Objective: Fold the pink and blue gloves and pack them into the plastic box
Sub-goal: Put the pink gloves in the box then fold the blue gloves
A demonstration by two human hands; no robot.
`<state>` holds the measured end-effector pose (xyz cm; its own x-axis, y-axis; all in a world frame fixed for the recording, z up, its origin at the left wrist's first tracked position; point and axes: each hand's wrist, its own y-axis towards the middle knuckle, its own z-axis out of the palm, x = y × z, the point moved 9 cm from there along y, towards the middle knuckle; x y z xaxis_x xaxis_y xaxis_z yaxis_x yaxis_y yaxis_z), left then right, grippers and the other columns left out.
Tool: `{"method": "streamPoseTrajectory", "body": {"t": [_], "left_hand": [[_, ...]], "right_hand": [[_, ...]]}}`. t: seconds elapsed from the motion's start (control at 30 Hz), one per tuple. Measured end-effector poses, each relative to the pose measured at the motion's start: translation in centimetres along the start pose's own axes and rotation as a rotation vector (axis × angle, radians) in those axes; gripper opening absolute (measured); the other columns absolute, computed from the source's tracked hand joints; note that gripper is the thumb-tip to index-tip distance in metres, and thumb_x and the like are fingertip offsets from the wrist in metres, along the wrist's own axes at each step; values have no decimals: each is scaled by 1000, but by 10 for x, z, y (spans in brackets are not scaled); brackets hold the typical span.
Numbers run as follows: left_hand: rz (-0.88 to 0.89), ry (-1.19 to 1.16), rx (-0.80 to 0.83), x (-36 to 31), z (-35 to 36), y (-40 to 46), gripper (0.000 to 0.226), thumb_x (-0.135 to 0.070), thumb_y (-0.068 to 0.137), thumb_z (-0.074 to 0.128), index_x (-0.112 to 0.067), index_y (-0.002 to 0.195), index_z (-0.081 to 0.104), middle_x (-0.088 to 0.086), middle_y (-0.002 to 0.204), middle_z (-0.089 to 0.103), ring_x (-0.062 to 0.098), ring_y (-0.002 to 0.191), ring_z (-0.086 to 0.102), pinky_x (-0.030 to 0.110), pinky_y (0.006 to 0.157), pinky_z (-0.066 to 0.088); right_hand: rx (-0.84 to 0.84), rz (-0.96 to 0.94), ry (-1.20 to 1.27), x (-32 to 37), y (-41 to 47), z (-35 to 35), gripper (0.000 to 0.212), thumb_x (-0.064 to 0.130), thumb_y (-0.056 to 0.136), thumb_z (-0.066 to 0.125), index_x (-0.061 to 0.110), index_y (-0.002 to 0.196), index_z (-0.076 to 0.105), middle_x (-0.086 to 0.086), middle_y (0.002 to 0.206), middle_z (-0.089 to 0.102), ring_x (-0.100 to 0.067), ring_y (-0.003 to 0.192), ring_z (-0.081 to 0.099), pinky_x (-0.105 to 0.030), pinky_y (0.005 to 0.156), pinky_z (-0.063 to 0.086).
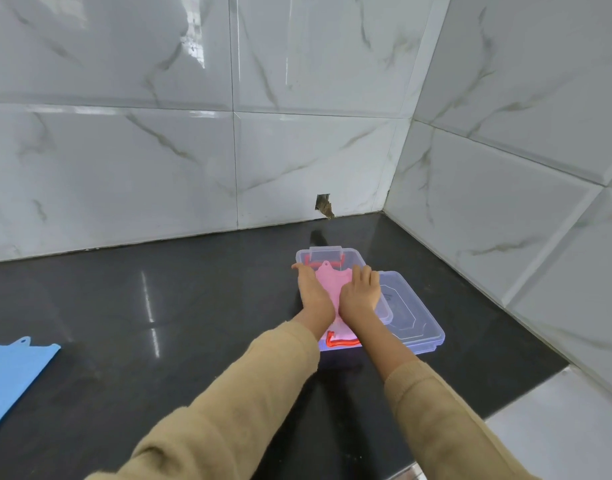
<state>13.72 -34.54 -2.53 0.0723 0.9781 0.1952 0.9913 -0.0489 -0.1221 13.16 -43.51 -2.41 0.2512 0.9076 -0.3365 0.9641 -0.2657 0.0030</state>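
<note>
The pink glove (329,280) lies inside the clear plastic box (356,255) on the black counter. Both my hands press flat on it, side by side. My left hand (313,294) covers its left part, fingers reaching the box's left wall. Over the glove's right part lies my right hand (361,294). The box's clear lid (412,313) lies open to the right of the box. A red handle (339,342) shows at the box's near end. The blue glove (13,372) lies flat at the counter's far left edge, partly out of view.
The black counter (159,306) meets marble-tiled walls at the back and right, forming a corner behind the box. A chipped hole (324,205) sits low in the back wall. A pale tiled surface (557,420) adjoins the counter at the near right.
</note>
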Motion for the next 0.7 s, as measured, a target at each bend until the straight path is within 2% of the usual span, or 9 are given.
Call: {"method": "streamPoseTrajectory", "body": {"t": [0.03,0.07,0.17,0.27,0.37,0.53,0.7], "left_hand": [[114,-58,-35,-11,11,9,51,-49,95,43,-26,141,38,3,141,46,26,138,31,46,115,23],[205,-75,-83,-13,7,8,53,-47,95,47,-23,141,39,5,144,43,30,141,26,50,115,18],[232,-172,-186,2,-14,2,57,-37,94,52,-18,145,33,6,153,30,28,147,13,54,117,13],[173,-193,-291,29,-26,-2,69,-29,96,52,-15,152,15,8,160,11,28,148,1,53,118,9],[86,-214,-362,69,-30,-10,74,-33,95,50,-14,153,8,8,161,5,27,149,-4,52,118,6],[-84,-196,-321,160,-7,-28,72,-34,97,45,-13,153,4,7,161,1,25,149,-7,51,119,3],[-334,-195,-238,260,44,-65,70,-31,98,44,-14,153,5,8,161,2,26,149,-5,51,118,3]], "right_hand": [[-10,1,45,0,3,2,43,34,92,58,22,131,47,-7,144,33,-26,135,28,-35,115,22],[-33,13,101,0,1,-2,39,35,93,56,22,129,50,-8,145,33,-26,136,27,-37,115,21],[-117,36,251,5,-1,-22,44,33,95,51,19,136,43,-9,149,34,-28,140,27,-40,116,20],[-194,21,336,21,-5,-48,54,32,97,49,17,145,30,-10,156,25,-31,147,13,-42,120,12],[-273,-102,385,56,-12,-75,55,26,100,43,14,149,23,-9,159,19,-30,148,5,-44,121,3],[-318,-343,449,146,-42,-104,53,21,101,38,12,150,22,-9,159,21,-28,149,7,-43,120,0],[-282,-627,487,252,-98,-112,49,19,99,42,13,146,30,-7,154,31,-28,148,13,-44,120,2]]}}
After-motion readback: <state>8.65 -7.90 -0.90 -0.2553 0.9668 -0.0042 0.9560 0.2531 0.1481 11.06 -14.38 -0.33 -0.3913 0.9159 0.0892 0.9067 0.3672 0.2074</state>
